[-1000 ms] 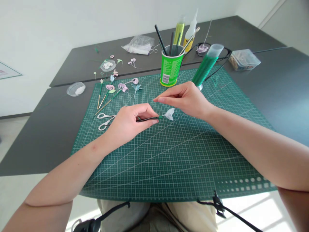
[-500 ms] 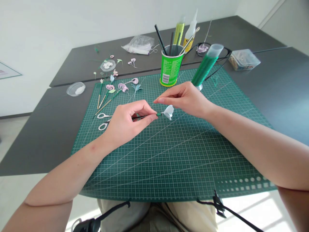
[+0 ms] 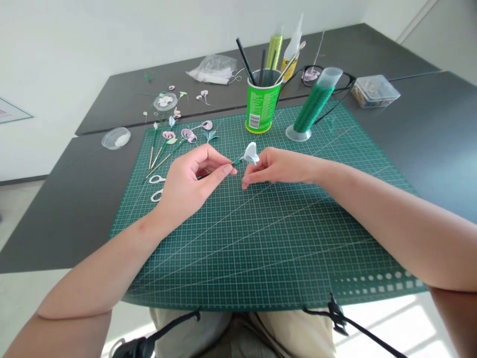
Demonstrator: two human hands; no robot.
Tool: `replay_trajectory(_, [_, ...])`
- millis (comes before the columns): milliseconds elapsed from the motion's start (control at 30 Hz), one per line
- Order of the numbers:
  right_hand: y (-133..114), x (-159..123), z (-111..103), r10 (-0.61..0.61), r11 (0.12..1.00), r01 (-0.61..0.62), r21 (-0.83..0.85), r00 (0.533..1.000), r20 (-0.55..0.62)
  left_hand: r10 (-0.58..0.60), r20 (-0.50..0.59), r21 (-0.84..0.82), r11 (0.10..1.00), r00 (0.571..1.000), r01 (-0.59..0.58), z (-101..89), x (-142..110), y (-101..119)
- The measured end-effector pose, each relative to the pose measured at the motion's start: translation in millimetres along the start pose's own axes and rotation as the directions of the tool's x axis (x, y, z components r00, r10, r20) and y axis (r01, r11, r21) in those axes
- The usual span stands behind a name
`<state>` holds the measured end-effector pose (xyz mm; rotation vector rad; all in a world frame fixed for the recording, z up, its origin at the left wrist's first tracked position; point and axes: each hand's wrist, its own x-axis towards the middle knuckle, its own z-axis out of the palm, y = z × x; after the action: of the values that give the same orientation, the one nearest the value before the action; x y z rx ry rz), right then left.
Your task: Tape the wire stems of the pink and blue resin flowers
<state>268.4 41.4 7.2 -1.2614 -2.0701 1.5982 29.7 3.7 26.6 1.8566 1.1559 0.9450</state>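
My left hand (image 3: pixel 194 181) is closed in a pinch on the stem of a pale blue-white artificial flower (image 3: pixel 251 153). Green wrapping (image 3: pixel 237 162) shows on the stem just below the bloom, which points right and tilts up. Fingers bent and pressed together, my right hand (image 3: pixel 270 166) is just right of the flower and slightly below it; whatever it pinches is too thin to make out. White-handled scissors (image 3: pixel 156 196) lie partly hidden behind my left hand.
On the green cutting mat (image 3: pixel 238 248) stand a green cup (image 3: pixel 264 107) of sticks and a spool of green thread (image 3: pixel 313 107). Several finished flowers (image 3: pixel 168 135) lie at the left. Glasses (image 3: pixel 346 82), a glue bottle (image 3: pixel 292 49) and a clear box (image 3: pixel 375 91) are farther back.
My right hand has come down from above the stem to below the bloom, closer to me. My left hand has shifted slightly left and up, and the flower tilts more upward.
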Motion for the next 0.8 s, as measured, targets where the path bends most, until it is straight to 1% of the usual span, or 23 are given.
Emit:
replay_trajectory(133, [-2,-1,-1,-0.039,0.999,0.039,-0.024,0.999,0.03,-0.034,-0.085,0.006,0.999,0.996,0.034,-3.4,4,-3])
replay_trajectory(267, [-1,-2,-1,-0.136,0.988,0.144,-0.054,0.981,0.139,-0.051,-0.117,-0.027,0.998,0.992,0.048,-6.8,9,-9])
replay_trajectory(367, [-4,-4,1,-0.209,0.975,0.22,-0.033,0.956,0.206,-0.064,-0.113,-0.008,0.998,0.991,0.064,-7.4,11,-10])
replay_trajectory(500, [-9,-9,1,-0.283,0.957,0.29,-0.004,0.936,0.21,-0.075,-0.083,0.056,0.995,0.994,0.08,-7.3,13,-11])
replay_trajectory(600, [-12,-13,3,-0.363,0.931,0.361,0.053,0.903,0.231,-0.09,-0.05,0.108,0.99,0.995,0.095,-8.1,16,-17])
replay_trajectory(667, [-14,-17,6,-0.426,0.905,0.414,0.101,0.877,0.224,-0.112,-0.008,0.136,0.984,0.994,0.112,-8.3,17,-20])
replay_trajectory(700, [-16,-19,9,-0.456,0.89,0.439,0.124,0.867,0.2,-0.126,0.019,0.149,0.981,0.992,0.122,-8.1,17,-21])
replay_trajectory(800, [-21,-24,15,-0.528,0.84,0.511,0.181,0.847,0.061,-0.166,0.099,0.19,0.971,0.981,0.145,-5.7,16,-20])
